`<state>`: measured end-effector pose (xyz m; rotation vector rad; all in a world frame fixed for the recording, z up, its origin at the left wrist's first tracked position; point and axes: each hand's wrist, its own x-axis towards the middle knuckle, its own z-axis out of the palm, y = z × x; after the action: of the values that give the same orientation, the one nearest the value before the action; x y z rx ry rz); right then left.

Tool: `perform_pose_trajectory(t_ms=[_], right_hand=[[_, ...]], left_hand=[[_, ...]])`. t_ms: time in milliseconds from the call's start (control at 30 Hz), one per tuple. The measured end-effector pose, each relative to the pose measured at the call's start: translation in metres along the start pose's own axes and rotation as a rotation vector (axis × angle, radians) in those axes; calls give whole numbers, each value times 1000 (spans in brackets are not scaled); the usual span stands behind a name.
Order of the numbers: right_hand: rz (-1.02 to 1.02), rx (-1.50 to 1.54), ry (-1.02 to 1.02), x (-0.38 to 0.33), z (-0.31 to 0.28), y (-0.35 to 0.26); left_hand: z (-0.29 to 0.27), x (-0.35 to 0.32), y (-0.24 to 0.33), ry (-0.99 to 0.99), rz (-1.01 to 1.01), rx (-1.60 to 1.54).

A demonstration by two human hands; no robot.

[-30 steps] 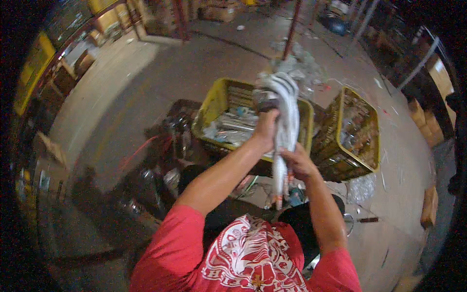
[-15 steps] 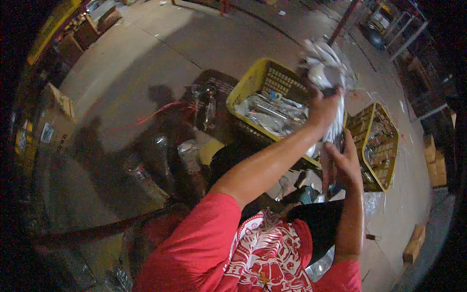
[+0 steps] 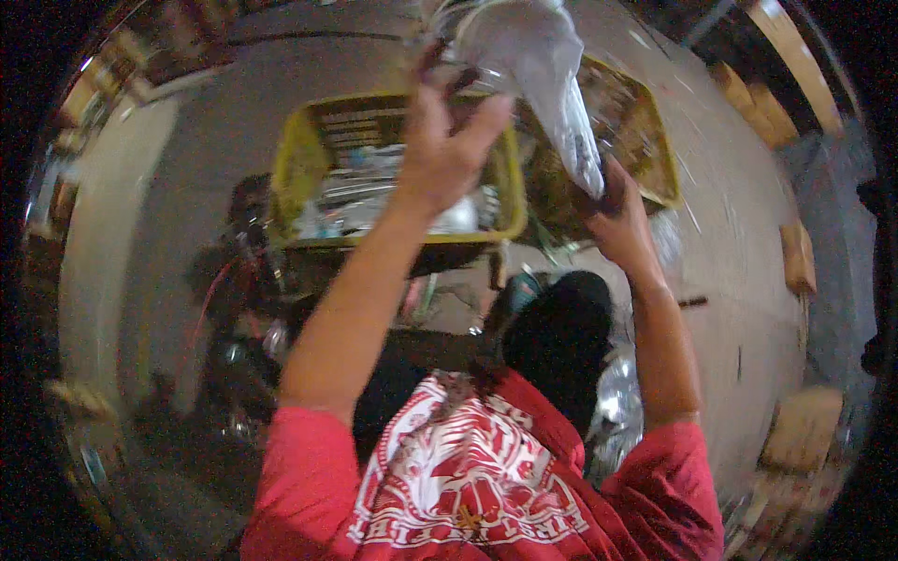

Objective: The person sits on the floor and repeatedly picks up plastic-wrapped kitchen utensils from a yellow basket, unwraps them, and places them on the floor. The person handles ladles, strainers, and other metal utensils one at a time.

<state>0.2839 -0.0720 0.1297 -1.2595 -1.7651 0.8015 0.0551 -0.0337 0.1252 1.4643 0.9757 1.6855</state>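
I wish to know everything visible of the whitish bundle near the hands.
The whitish bundle is broad above and tapers to a narrow, creased end, slanting down rightward. Its surface looks glossy, like thin plastic; its contents cannot be told. The right hand holds the narrow end; the spread left hand is by the broad part, contact unclear. Its blurred top is cut off; in view, it overlaps the right yellow crate.

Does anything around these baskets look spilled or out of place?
Yes, some litter: a red strand trails left of the left yellow basket, and what looks like crumpled clear plastic lies near the right knee. Both look stray, being loose outside the baskets.
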Motion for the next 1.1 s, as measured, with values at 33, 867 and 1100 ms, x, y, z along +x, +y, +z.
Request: perform_pose_trajectory(t_ms=[33, 867, 1100], right_hand=[[124, -88, 42, -11, -22, 12], [1276, 190, 316, -413, 7, 484], [1193, 126, 256, -416, -2, 484]], left_hand=[[2, -5, -2, -106, 38, 7], [-3, -67, -99, -875, -777, 738], [-12, -68, -119, -840, -819, 754]])
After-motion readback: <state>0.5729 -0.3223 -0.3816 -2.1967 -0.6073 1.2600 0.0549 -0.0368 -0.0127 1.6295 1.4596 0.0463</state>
